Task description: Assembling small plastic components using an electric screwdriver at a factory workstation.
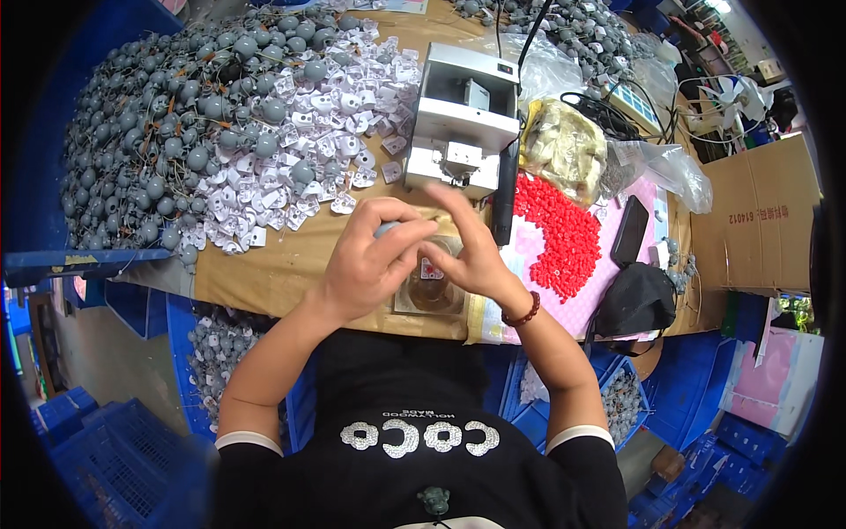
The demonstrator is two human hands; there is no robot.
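My left hand [366,264] is closed, its fingers curled round a small grey ball-shaped part [385,228] that shows only in part between them. Close beside it, my right hand [476,256] has thumb and forefinger spread apart, the thumb tip near the left fingertips. I see nothing held in it. Beneath both hands lies a clear, squarish dish or block [441,304] at the table's front edge, with a small white-and-red piece [431,270] on it. Just beyond stands a white and grey bench machine [463,115].
Grey ball-shaped parts with wires [167,132] and white plastic pieces [308,145] are heaped at left. Right of the machine lie small red pieces [564,242], a black pouch [634,300] and a cardboard box [753,216]. Blue crates [123,454] stand below the table.
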